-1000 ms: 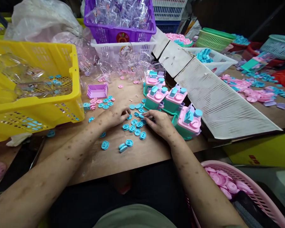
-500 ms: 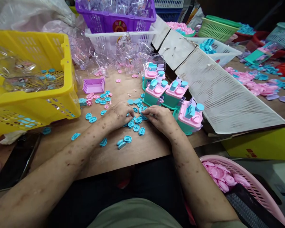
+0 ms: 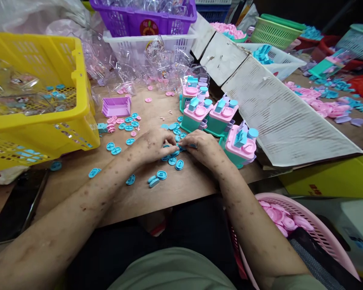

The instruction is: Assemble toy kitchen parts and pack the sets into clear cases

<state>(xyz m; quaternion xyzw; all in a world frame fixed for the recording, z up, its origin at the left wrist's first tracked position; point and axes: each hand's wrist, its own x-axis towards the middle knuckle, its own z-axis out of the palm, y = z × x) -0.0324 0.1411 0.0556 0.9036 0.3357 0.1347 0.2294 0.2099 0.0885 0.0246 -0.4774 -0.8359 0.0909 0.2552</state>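
Both my hands are close together over a loose cluster of small blue oval plastic pieces [image 3: 172,160] on the brown tabletop. My left hand [image 3: 157,146] is curled, with thumb and fingers drawn in toward the pieces. Its fingertips partly cover what lies between them. From the other side my right hand [image 3: 201,146] reaches in, fingers bent and tips pressed down among the ovals. What it pinches is too small to make out. Just beyond the right hand stand several pink-and-green toy kitchen units [image 3: 196,112] with blue and purple parts on top.
A yellow basket [image 3: 78,86] stands at the left, near a purple tray [image 3: 116,106]. Clear plastic packages [image 3: 160,66] heap at the back below a purple basket [image 3: 139,18]. A white board [image 3: 287,117] slants along the right. A pink basket [image 3: 323,241] sits below the table edge.
My left hand has moved slightly right, closer to my right hand, over the blue ovals. The whole view has shifted a little.
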